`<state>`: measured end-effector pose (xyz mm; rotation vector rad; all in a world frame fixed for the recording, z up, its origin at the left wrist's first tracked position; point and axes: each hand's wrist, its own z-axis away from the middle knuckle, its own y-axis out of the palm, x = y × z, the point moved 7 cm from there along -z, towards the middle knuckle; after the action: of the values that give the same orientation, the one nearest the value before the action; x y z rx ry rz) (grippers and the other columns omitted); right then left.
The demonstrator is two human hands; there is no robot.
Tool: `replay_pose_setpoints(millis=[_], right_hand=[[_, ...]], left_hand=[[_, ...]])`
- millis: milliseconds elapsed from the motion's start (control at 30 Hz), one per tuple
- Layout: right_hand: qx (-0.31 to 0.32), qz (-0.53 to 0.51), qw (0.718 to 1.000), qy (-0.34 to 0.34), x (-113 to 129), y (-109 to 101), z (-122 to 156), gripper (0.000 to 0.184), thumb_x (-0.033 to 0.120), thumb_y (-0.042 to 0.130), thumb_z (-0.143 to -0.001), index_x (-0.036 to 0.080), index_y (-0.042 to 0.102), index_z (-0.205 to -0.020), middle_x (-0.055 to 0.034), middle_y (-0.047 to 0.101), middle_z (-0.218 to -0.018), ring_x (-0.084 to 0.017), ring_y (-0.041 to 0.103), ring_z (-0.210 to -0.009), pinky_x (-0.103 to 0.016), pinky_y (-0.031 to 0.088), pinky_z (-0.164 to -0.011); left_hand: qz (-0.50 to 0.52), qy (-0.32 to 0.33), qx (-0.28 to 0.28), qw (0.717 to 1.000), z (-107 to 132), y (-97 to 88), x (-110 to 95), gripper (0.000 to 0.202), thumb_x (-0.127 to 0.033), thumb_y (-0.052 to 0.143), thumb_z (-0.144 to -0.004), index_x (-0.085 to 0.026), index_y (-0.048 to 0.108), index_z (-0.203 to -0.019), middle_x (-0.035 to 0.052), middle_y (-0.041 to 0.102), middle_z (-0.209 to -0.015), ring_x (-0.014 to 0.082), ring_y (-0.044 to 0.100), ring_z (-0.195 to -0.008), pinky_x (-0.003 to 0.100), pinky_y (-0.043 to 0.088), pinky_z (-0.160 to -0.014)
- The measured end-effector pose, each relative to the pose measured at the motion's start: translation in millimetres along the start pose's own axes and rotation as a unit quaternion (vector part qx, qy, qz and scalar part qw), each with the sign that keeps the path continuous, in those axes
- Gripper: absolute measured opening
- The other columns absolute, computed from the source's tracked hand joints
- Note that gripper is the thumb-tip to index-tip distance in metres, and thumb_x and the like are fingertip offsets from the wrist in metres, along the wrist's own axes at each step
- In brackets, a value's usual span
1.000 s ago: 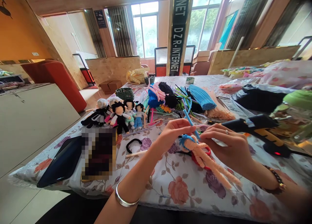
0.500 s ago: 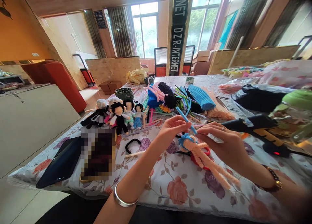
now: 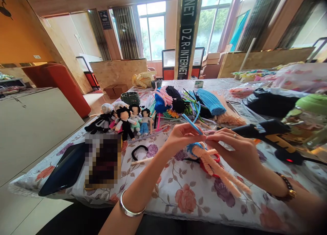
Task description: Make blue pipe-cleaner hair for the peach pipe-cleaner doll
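Note:
A short blue pipe cleaner [image 3: 191, 123] slants up from my left hand [image 3: 182, 136], which is closed on it. The fingertips of my right hand [image 3: 233, 149] are pinched together at the pipe cleaner's lower end and meet those of the left. Just below both hands lies a peach pipe-cleaner doll [image 3: 212, 163] with blue hair and long legs. Under the doll something red [image 3: 217, 158] shows, mostly hidden. A curved black pipe cleaner [image 3: 135, 153] rests on the flowered tablecloth [image 3: 163, 201] left of the hands.
Several finished dolls [image 3: 125, 122] sit at the left, behind a dark tray [image 3: 63, 166]. Bundles of blue [image 3: 211, 102] and peach pipe cleaners [image 3: 230, 117] lie at the back. A black and yellow glue gun [image 3: 270, 131] with a red light is at the right, beside a black plastic bag [image 3: 268, 102].
The blue pipe cleaner has shifted slightly left and tilted flatter. My left fingers have moved down along it, so its lower end is now covered by the fingertips of both hands.

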<state>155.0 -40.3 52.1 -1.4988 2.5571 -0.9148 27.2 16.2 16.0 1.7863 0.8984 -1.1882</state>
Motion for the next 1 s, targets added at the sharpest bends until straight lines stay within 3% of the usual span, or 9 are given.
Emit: replay_pose_setpoints(millis=[233,367,567,700,867,1000], right_hand=[[0.004,0.007,0.999,0.032,-8,1,2,0.008,0.021,0.064,-0.081,0.022,0.065,-0.088,-0.0026,0.07,-0.082,-0.016,0.063,-0.073,-0.029,0.051,-0.067],[0.01,0.013,1.0,0.016,-6,2,1,0.004,0.02,0.062,-0.082,0.022,0.064,-0.086,-0.0025,0.071,-0.082,-0.016,0.063,-0.073,-0.029,0.051,-0.066],[0.006,0.027,1.0,0.014,-6,2,2,0.004,0.021,0.06,-0.083,0.023,0.063,-0.081,-0.0016,0.071,-0.078,-0.016,0.064,-0.071,-0.028,0.052,-0.065],[0.025,0.034,0.998,0.037,-10,5,0,0.008,0.026,0.058,-0.085,0.024,0.065,-0.082,-0.0013,0.071,-0.078,-0.015,0.065,-0.069,-0.027,0.051,-0.063],[0.081,0.054,0.988,0.117,-24,13,0,0.02,0.037,0.052,-0.087,0.023,0.064,-0.095,-0.0021,0.071,-0.081,-0.015,0.066,-0.064,-0.026,0.051,-0.059],[0.171,0.02,0.971,0.168,-36,29,7,0.033,0.044,0.052,-0.086,0.02,0.06,-0.107,-0.0056,0.071,-0.093,-0.017,0.067,-0.069,-0.027,0.052,-0.06]], left_hand=[[0.055,0.0,0.027,0.998,-1,-0.4,4,0.024,-0.029,0.078,-0.062,-0.014,0.065,-0.075,0.0003,0.062,-0.072,0.0087,0.055,-0.065,0.023,0.043,-0.066],[0.055,-0.005,0.022,0.998,0,-0.1,3,0.025,-0.03,0.078,-0.062,-0.014,0.065,-0.076,0.0015,0.063,-0.073,0.0098,0.056,-0.067,0.023,0.043,-0.067],[0.02,-0.026,0.012,0.999,1,1.9,3,0.03,-0.023,0.085,-0.047,-0.013,0.067,-0.07,-0.0001,0.062,-0.067,0.0098,0.055,-0.064,0.024,0.043,-0.067],[0.018,-0.009,0.013,1.0,0,-0.2,3,0.023,-0.024,0.081,-0.055,-0.013,0.068,-0.071,0.001,0.064,-0.07,0.0097,0.056,-0.065,0.023,0.043,-0.066],[0.058,-0.006,-0.067,0.996,-3,-15.8,2,0.021,-0.025,0.079,-0.058,-0.014,0.067,-0.071,-0.0012,0.062,-0.065,0.0074,0.054,-0.059,0.02,0.04,-0.057],[0.102,-0.004,-0.127,0.987,-5,-26.9,2,0.023,-0.023,0.08,-0.056,-0.016,0.065,-0.072,-0.0026,0.063,-0.066,0.0062,0.055,-0.061,0.02,0.041,-0.062]])
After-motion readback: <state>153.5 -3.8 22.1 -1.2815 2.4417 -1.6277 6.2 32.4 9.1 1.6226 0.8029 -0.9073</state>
